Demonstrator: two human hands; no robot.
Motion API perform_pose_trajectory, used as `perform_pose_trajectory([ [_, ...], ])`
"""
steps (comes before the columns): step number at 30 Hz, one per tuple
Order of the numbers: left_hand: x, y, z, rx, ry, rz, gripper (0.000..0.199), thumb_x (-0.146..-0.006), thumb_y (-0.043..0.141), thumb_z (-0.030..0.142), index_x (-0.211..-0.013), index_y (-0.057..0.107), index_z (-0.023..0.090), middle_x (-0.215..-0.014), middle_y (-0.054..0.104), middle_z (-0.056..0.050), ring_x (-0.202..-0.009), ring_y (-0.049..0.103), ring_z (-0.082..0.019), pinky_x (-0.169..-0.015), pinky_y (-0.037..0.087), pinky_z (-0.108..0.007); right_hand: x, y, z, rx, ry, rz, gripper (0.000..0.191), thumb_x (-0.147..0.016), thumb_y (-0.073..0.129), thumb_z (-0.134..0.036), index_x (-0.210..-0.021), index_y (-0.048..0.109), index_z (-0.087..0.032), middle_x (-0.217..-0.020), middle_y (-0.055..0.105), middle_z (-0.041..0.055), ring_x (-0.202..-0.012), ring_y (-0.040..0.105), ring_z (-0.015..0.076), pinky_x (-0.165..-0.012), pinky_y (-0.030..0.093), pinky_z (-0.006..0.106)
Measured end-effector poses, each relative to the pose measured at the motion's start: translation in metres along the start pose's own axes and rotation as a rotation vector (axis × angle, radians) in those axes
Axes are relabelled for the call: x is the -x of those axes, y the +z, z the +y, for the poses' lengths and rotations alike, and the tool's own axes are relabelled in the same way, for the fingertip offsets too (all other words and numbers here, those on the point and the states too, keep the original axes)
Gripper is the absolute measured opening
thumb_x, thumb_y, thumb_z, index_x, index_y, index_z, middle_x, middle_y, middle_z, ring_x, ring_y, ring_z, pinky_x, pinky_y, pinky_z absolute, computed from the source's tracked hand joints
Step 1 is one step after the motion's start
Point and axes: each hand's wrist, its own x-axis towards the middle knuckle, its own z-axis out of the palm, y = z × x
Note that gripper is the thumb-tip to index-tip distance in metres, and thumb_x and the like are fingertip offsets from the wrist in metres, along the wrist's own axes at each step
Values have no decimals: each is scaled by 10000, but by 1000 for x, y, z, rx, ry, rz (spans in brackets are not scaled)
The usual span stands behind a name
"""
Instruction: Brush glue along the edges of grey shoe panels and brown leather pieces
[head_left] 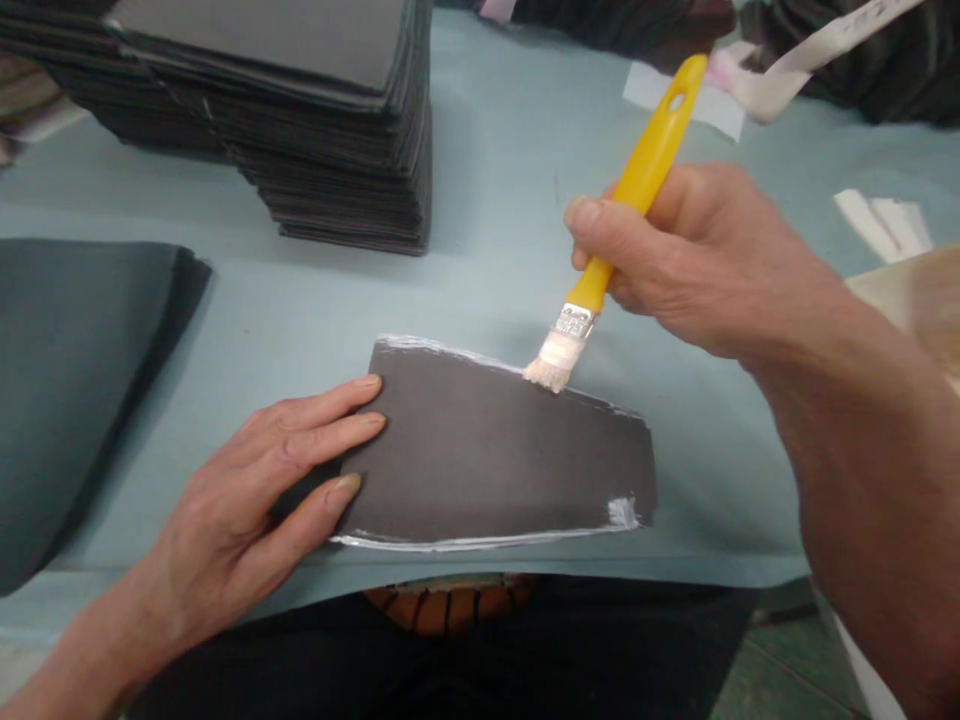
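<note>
A dark grey, flat panel with tapering sides lies near the front edge of the table. White, wet-looking streaks run along its far and near edges, with a white patch at its near right corner. My left hand rests on the panel's left end, fingers spread and pressing lightly. In my right hand is a yellow-handled paintbrush, gripped between thumb and fingers. Its pale bristles touch the panel's far edge, right of the middle.
A tall stack of dark sheets stands at the back left. More dark green sheets lie at the left. White strips are on the right, and a white-handled tool lies at the back right. The table has a pale blue-green cover.
</note>
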Motion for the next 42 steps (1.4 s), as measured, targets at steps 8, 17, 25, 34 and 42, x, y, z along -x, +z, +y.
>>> perform_pose_trajectory([
  [8,3,0,0,7,-50,-13,548,-1109,484,178,-1602,492,418,-1712,504,87,-1532,535,-115,-1300,406,-274,1,6,0,-124,-81,62,465,-1107,623,-277,-654,576,-184,-555,406,-46,-543,367,78,-572,301,282],
  [17,3,-2,1,-44,-72,-18,533,-1112,486,197,-1603,494,404,-1706,523,46,-1531,558,-179,-1283,462,-343,20,-20,20,-39,8,116,433,-1073,646,-257,-648,596,-193,-550,429,-31,-542,379,97,-536,257,303],
  [25,4,-1,0,-55,-98,0,576,-1093,505,204,-1607,493,463,-1709,519,81,-1530,568,-188,-1296,445,-337,21,-3,15,-203,-84,78,424,-1090,623,-398,-708,596,-216,-582,417,-34,-536,345,105,-572,293,315],
  [34,3,-3,4,-83,-79,-8,578,-1097,505,175,-1614,481,434,-1717,509,72,-1531,559,-165,-1287,437,-296,29,-21,20,-144,-69,173,431,-1053,654,-329,-640,581,-230,-555,417,-26,-521,348,119,-536,243,327],
  [42,4,-4,4,-85,-123,-24,621,-1092,486,210,-1640,446,498,-1717,510,77,-1529,568,-210,-1278,475,-362,11,5,10,-200,-33,69,416,-1080,627,-321,-680,584,-214,-568,411,-36,-541,351,111,-587,328,318],
])
